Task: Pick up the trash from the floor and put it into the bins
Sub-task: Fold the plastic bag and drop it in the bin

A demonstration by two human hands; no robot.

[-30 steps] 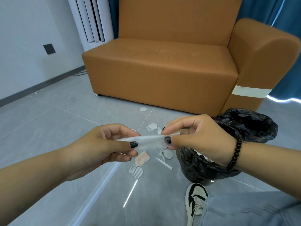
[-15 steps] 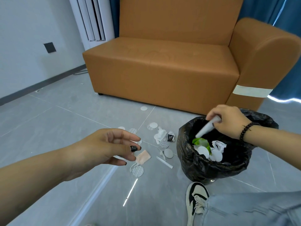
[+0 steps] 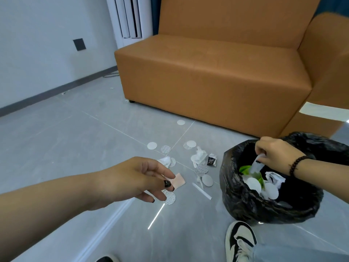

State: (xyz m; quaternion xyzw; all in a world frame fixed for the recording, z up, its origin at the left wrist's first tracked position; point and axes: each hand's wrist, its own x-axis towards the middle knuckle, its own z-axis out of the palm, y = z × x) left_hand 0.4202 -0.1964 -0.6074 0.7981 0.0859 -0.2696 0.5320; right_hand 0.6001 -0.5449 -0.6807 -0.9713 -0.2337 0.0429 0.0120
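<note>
A bin lined with a black bag [image 3: 245, 203] stands on the floor at the right, holding white discs, crumpled paper and a green piece. My right hand [image 3: 275, 153] is over its mouth and pinches a clear plastic wrapper [image 3: 255, 167] that hangs down into the bin. My left hand [image 3: 139, 178] hovers empty with relaxed fingers above scattered trash: white discs [image 3: 207, 180], a pink sachet [image 3: 179, 181], a crumpled tissue [image 3: 200, 155], a small black packet [image 3: 211, 161] and a white strip [image 3: 201, 190].
An orange sofa [image 3: 217, 76] fills the back, with a lone white disc [image 3: 181, 122] just before it. My black-and-white shoe [image 3: 239, 241] is beside the bin at the bottom. A white wall with a dark socket [image 3: 79, 44] lies left.
My right hand took the wrapper from between both hands and carried it right and down into the bin's mouth. My left hand let go and now reaches lower, toward the floor trash.
</note>
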